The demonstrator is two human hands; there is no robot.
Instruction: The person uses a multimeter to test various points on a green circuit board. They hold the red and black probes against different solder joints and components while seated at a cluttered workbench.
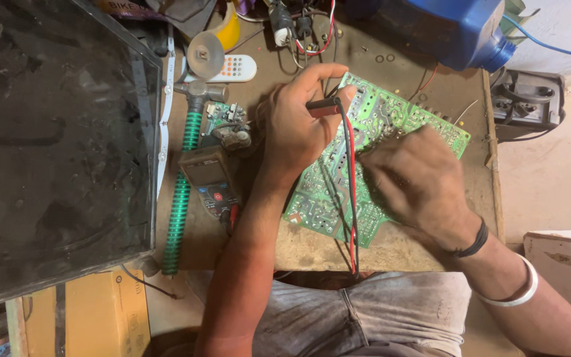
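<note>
Nearest you, your grey, creased trousers (365,311) fill the bottom edge, and the red and black test leads (353,198) climb from your lap over the worktop's (312,248) worn brown rim. Your right hand (418,182) (blurred here) lies knuckles-up on the green circuit board (325,205), fingers curled down against its solder side; I cannot tell what they pinch, if anything. A black band and a pale bangle circle that wrist.

Your left hand (295,125) pinches a dark red probe (323,106) between thumb and forefinger, its tip over the board's upper edge. The board lies flat and tilted at the worktop's middle, glossy with silver tracks.

Just left of that forearm sits a dusty, dark multimeter (209,178) with a red dial centre, beside a ribbed green hose (181,198) running lengthwise. Beyond are a steel hammer head (199,89), a white remote (239,67) and a grey disc. A large dark glass panel (54,145) covers the left; a blue plastic jug (457,26) lies at the far right corner.
</note>
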